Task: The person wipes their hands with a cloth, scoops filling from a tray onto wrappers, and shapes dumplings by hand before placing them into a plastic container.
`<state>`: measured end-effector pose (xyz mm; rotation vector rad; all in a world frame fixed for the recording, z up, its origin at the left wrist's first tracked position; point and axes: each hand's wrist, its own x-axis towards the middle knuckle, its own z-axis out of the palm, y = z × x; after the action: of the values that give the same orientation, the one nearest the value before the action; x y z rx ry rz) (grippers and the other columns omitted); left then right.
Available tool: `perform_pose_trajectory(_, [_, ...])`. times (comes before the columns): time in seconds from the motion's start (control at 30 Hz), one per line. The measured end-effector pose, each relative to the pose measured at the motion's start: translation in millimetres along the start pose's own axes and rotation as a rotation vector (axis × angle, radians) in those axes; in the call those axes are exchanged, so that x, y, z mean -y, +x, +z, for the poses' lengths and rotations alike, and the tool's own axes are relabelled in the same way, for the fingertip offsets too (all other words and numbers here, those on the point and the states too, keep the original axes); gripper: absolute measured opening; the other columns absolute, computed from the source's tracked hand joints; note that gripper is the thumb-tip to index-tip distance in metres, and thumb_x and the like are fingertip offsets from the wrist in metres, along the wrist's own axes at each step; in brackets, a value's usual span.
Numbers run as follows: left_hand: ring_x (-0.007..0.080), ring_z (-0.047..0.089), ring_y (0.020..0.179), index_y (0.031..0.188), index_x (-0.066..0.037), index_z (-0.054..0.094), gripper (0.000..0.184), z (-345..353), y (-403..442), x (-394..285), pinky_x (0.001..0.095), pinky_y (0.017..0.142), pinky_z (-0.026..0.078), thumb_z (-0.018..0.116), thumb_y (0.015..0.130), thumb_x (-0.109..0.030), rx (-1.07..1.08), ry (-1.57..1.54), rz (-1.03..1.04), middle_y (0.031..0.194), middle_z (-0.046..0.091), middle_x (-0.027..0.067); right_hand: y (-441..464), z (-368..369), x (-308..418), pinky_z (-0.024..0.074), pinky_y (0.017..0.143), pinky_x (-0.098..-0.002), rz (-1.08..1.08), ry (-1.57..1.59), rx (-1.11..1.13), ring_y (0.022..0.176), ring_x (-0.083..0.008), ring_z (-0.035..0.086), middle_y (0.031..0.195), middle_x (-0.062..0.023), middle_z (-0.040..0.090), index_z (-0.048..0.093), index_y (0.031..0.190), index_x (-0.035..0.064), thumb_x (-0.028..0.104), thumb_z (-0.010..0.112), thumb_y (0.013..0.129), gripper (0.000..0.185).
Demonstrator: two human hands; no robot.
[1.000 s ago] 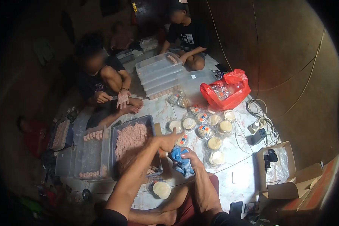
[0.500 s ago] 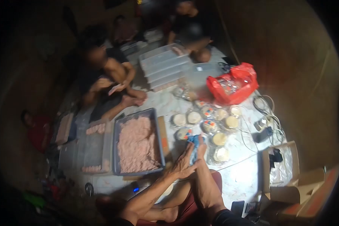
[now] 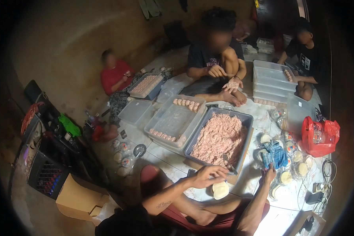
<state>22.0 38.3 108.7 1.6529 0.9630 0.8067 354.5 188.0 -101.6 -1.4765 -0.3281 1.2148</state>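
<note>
My right hand (image 3: 269, 174) grips a blue checked cloth (image 3: 275, 155), holding it over the packs of round wrappers (image 3: 298, 156) on the right. My left hand (image 3: 211, 176) is open and holds nothing, its fingers loosely stretched. Just below it lies a small stack of round pale wrappers (image 3: 220, 190) on the tiles. Beyond my left hand is a grey tub (image 3: 251, 135) of pink minced filling (image 3: 220, 135). A utensil handle (image 3: 231, 170) sticks out at the tub's near corner.
A clear plastic box (image 3: 161, 122) with rows of shaped pieces stands left of the tub. Across from me sits a person (image 3: 212, 55), with others at left and right. A red plastic bag (image 3: 320, 135), cables (image 3: 327, 173) and stacked boxes (image 3: 273, 80) stand at the right.
My hands were together on the blue cloth. They are now apart: the left has let go and moved left, while the right keeps the cloth. The view has turned left.
</note>
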Motion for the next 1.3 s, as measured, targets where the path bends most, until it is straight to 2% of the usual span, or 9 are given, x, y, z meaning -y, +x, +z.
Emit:
perform_pose_trajectory(0.03, [0.0161, 0.067, 0.101, 0.132, 0.002, 0.057, 0.037, -9.1, -11.2, 6.5, 0.0314, 0.088, 0.053, 0.065, 0.098, -0.014, -0.053, -0.001, -0.017, 0.114, 0.070, 0.0128, 7.3, -0.5, -8.6, 0.0521, 0.068, -0.0302, -0.001, -0.004, 0.004, 0.082, -0.0174, 0.063, 0.102, -0.0108, 0.065, 0.044, 0.138, -0.0039, 0.033, 0.068, 0.097, 0.061])
perform_pose_trajectory(0.1, [0.0153, 0.067, 0.098, 0.130, 0.002, 0.057, 0.036, -23.8, -31.5, 18.0, 0.0306, 0.087, 0.054, 0.064, 0.099, -0.014, -0.159, -0.078, -0.055, 0.113, 0.070, 0.0117, 11.5, 2.5, -14.5, 0.0461, 0.054, -0.0220, -0.375, 0.224, -0.053, 0.064, -0.0106, 0.058, 0.082, -0.0064, 0.064, 0.053, 0.128, -0.0055, 0.020, 0.068, 0.096, 0.043])
perform_pose_trajectory(0.13, [0.0150, 0.067, 0.097, 0.130, 0.002, 0.057, 0.035, -29.6, -42.1, 21.3, 0.0302, 0.086, 0.054, 0.063, 0.100, -0.015, -0.209, -0.151, -0.080, 0.112, 0.070, 0.0110, 7.0, 3.6, -13.2, 0.0461, 0.054, -0.0220, -0.377, 0.218, -0.051, 0.064, -0.0106, 0.058, 0.082, -0.0064, 0.064, 0.053, 0.128, -0.0055, 0.020, 0.068, 0.096, 0.043])
perform_pose_trajectory(0.2, [0.0148, 0.067, 0.095, 0.129, 0.001, 0.058, 0.034, -37.7, -59.3, 27.6, 0.0295, 0.085, 0.054, 0.063, 0.100, -0.018, -0.261, -0.177, -0.119, 0.110, 0.070, 0.0104, -7.3, 5.2, -2.3, 0.0464, 0.053, -0.0237, -0.354, 0.319, 0.076, 0.062, -0.0106, 0.056, 0.077, -0.0051, 0.062, 0.062, 0.108, -0.0007, 0.016, 0.060, 0.102, 0.018])
perform_pose_trajectory(0.37, [0.0138, 0.067, 0.092, 0.126, -0.001, 0.060, 0.033, -49.9, -82.3, 61.7, 0.0291, 0.083, 0.055, 0.064, 0.100, -0.022, -0.378, -0.237, -0.215, 0.108, 0.070, 0.0103, -49.4, 8.8, 9.5, 0.0474, 0.052, -0.0247, -0.475, -0.117, 0.122, 0.050, -0.0082, 0.050, 0.058, -0.0008, 0.052, 0.066, 0.092, -0.0009, 0.045, 0.054, 0.103, 0.049])
perform_pose_trajectory(0.53, [0.0142, 0.067, 0.090, 0.124, 0.000, 0.061, 0.032, -46.2, -90.5, 97.9, 0.0296, 0.080, 0.055, 0.064, 0.100, -0.022, -0.428, -0.267, -0.276, 0.107, 0.070, 0.0096, -84.4, 28.6, 11.8, 0.0464, 0.047, -0.0253, -0.479, 0.015, 0.179, 0.050, -0.0077, 0.047, 0.065, 0.0006, 0.053, 0.065, 0.096, -0.0020, 0.032, 0.054, 0.105, 0.037])
perform_pose_trajectory(0.63, [0.0193, 0.068, 0.101, 0.120, 0.005, 0.060, 0.030, -38.7, -96.1, 134.8, 0.0315, 0.081, 0.059, 0.064, 0.099, -0.016, -0.504, -0.422, -0.242, 0.112, 0.065, 0.0109, -87.1, 26.2, 6.4, 0.0461, 0.046, -0.0256, -0.477, -0.094, 0.233, 0.050, -0.0096, 0.051, 0.066, -0.0016, 0.054, 0.064, 0.100, -0.0005, 0.022, 0.055, 0.104, 0.025])
perform_pose_trajectory(1.13, [0.0130, 0.066, 0.083, 0.107, 0.003, 0.062, 0.015, -23.4, -95.4, 155.8, 0.0271, 0.071, 0.055, 0.064, 0.096, -0.007, -0.658, -0.251, -0.285, 0.095, 0.068, 0.0072, -98.1, 35.0, -5.8, 0.0444, 0.044, -0.0258, -0.395, -0.165, 0.282, 0.048, -0.0107, 0.050, 0.067, -0.0048, 0.057, 0.067, 0.096, 0.0006, 0.032, 0.055, 0.104, 0.034])
perform_pose_trajectory(1.3, [0.0164, 0.069, 0.091, 0.110, 0.004, 0.063, 0.019, -23.0, -95.4, 154.9, 0.0299, 0.077, 0.058, 0.063, 0.097, -0.010, -0.633, -0.212, -0.285, 0.098, 0.069, 0.0096, -100.5, 36.1, -2.6, 0.0427, 0.043, -0.0254, -0.376, -0.128, 0.287, 0.047, -0.0107, 0.050, 0.064, -0.0046, 0.057, 0.068, 0.094, -0.0018, 0.041, 0.049, 0.105, 0.048])
